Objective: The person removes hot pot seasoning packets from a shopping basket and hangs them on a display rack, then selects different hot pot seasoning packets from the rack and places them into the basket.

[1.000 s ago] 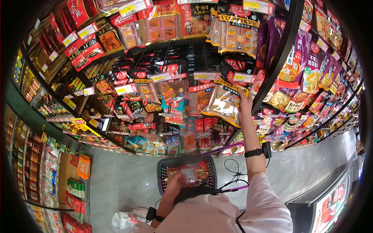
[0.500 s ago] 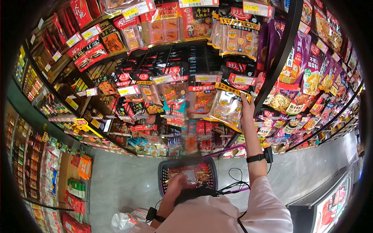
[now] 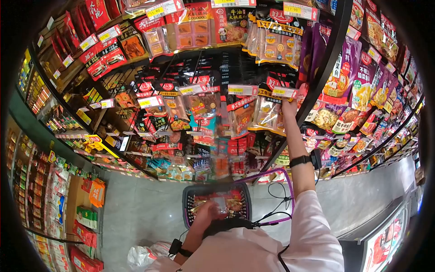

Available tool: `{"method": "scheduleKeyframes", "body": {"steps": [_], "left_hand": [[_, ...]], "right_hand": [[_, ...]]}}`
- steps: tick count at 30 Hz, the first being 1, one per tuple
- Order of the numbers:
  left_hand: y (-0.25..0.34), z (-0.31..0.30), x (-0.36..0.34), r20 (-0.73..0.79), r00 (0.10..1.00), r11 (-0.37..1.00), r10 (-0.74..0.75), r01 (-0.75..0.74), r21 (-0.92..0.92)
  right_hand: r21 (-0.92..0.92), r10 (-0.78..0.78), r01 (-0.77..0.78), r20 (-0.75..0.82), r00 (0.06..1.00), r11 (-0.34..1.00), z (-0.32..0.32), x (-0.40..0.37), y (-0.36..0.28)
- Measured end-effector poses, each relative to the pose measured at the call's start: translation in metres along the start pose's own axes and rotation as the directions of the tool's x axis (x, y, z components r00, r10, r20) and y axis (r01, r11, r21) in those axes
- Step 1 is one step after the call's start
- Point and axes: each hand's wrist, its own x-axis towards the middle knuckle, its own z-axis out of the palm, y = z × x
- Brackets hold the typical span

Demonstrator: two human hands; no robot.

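At the hanging rack in front of me, my right hand [image 3: 290, 108] grips the right edge of a hot pot base packet [image 3: 268, 114], black and yellow with clear windows. Its upper part is behind a yellow and white price tag [image 3: 285, 92], which also hides some of my fingertips. Low down, my left hand [image 3: 205, 215] is closed at the edge of a clear and red packet [image 3: 220, 203], over a dark shopping basket [image 3: 248, 202]. More red packets [image 3: 234, 199] lie in that basket.
A black upright [image 3: 324, 68] of the rack stands just right of my right hand. Purple seasoning pouches [image 3: 346, 75] hang beyond it. A purple strap [image 3: 291, 190] and black cables loop near my right arm. White plastic bags [image 3: 144, 256] sit on the floor at left.
My right hand has moved slightly up and inward with the hot pot base packet, which now hangs straighter and farther back beneath its price tag. My left hand stays over the basket.
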Motion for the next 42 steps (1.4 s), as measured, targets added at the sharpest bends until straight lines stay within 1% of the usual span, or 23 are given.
{"method": "scheduleKeyframes", "body": {"steps": [2, 4, 5, 8, 11, 13, 14, 15, 16, 18, 19, 22, 26, 27, 28, 29, 30, 32, 35, 36, 39, 41, 42], "left_hand": [[-0.007, -0.009, 0.007, 0.033, 0.999, 1.0, -0.007, 0.007, -0.022], [-0.004, -0.008, 0.006, 0.041, 0.999, 0.999, -0.022, 0.024, -0.038], [-0.004, -0.007, 0.005, 0.018, 1.0, 1.0, -0.015, 0.015, -0.018], [0.0, 0.004, -0.005, -0.015, 1.0, 1.0, 0.018, -0.018, 0.018], [-0.007, -0.004, -0.002, 0.019, 0.998, 0.998, 0.06, -0.06, -0.01], [-0.011, -0.01, -0.001, 0.036, 0.997, 0.996, 0.07, -0.069, -0.053], [-0.007, -0.003, -0.006, -0.003, 0.998, 0.996, 0.064, -0.064, -0.06], [-0.001, 0.009, -0.015, -0.043, 0.997, 0.996, 0.057, -0.06, -0.07], [0.001, 0.016, -0.02, -0.085, 0.995, 0.995, 0.048, -0.055, -0.081], [-0.011, 0.001, -0.013, -0.003, 0.998, 0.997, 0.062, -0.063, -0.045], [-0.013, -0.001, -0.01, 0.037, 0.996, 0.996, 0.079, -0.078, -0.032], [-0.017, 0.007, -0.016, -0.052, 0.995, 0.997, 0.082, -0.082, 0.006], [-0.006, 0.031, -0.033, -0.033, 0.998, 0.998, 0.06, -0.059, 0.031], [-0.01, 0.024, -0.031, -0.043, 0.997, 0.998, 0.056, -0.055, 0.037], [-0.006, 0.03, -0.038, -0.06, 0.997, 0.998, 0.05, -0.048, 0.044], [-0.006, 0.04, -0.045, -0.159, 0.983, 0.995, 0.096, -0.092, 0.034], [-0.006, 0.038, -0.046, -0.176, 0.98, 0.995, 0.096, -0.088, 0.052], [-0.014, 0.026, -0.052, -0.209, 0.974, 0.994, 0.084, -0.068, 0.084], [-0.035, -0.009, -0.056, -0.216, 0.969, 0.993, 0.117, -0.107, 0.058], [-0.035, -0.016, -0.058, -0.266, 0.958, 0.994, 0.105, -0.097, 0.042], [-0.04, -0.043, -0.066, -0.383, 0.922, 0.998, 0.055, -0.063, -0.01], [-0.042, -0.068, -0.062, -0.413, 0.91, 0.998, 0.027, -0.05, -0.045], [-0.046, -0.083, -0.059, -0.422, 0.906, 1.0, 0.029, -0.023, 0.019]], "right_hand": [[-0.111, -0.035, 0.021, -0.126, 0.991, 0.994, 0.002, 0.002, -0.007], [-0.302, -0.284, 0.209, -0.231, 0.931, 0.93, 0.008, 0.006, -0.003], [-0.276, -0.362, 0.317, -0.133, 0.923, 0.908, 0.005, 0.009, -0.002], [-0.543, -0.422, 0.345, -0.021, 0.906, 0.766, 0.004, 0.007, -0.014], [-0.675, -0.391, 0.274, -0.023, 0.92, 0.685, 0.003, 0.015, 0.018], [-0.708, -0.388, 0.246, -0.043, 0.921, 0.662, 0.005, -0.011, -0.001], [-0.726, -0.385, 0.23, -0.053, 0.921, 0.648, 0.005, -0.032, -0.018], [-0.705, -0.357, 0.244, -0.014, 0.934, 0.666, 0.004, -0.049, -0.034], [-0.704, -0.452, 0.338, 0.026, 0.891, 0.624, 0.001, -0.059, -0.037], [-0.683, -0.62, 0.517, 0.118, 0.776, 0.517, -0.006, -0.078, -0.036], [-0.664, -0.607, 0.53, 0.143, 0.782, 0.527, -0.009, -0.087, -0.038], [-0.633, -0.571, 0.529, 0.163, 0.805, 0.565, -0.013, -0.099, -0.028], [-0.452, -0.557, 0.535, 0.098, 0.825, 0.714, -0.013, -0.079, -0.015], [-0.653, -0.579, 0.493, 0.102, 0.809, 0.574, -0.013, -0.071, -0.007], [-0.658, -0.621, 0.501, 0.063, 0.781, 0.563, -0.01, -0.063, -0.006], [-0.684, -0.589, 0.458, 0.051, 0.806, 0.567, -0.01, -0.06, -0.002], [-0.713, -0.555, 0.414, 0.042, 0.831, 0.566, -0.011, -0.06, -0.007], [-0.594, -0.479, 0.41, 0.048, 0.877, 0.692, -0.005, -0.06, 0.006], [-0.445, -0.508, 0.502, 0.117, 0.853, 0.742, -0.006, -0.086, 0.015], [-0.393, -0.546, 0.552, 0.139, 0.826, 0.735, -0.004, -0.099, 0.015], [-0.14, -0.525, 0.553, 0.192, 0.829, 0.821, -0.002, -0.148, 0.019], [-0.229, -0.508, 0.574, 0.289, 0.812, 0.787, -0.012, -0.178, 0.034], [-0.273, -0.491, 0.584, 0.34, 0.802, 0.765, -0.02, -0.198, 0.041]]}}
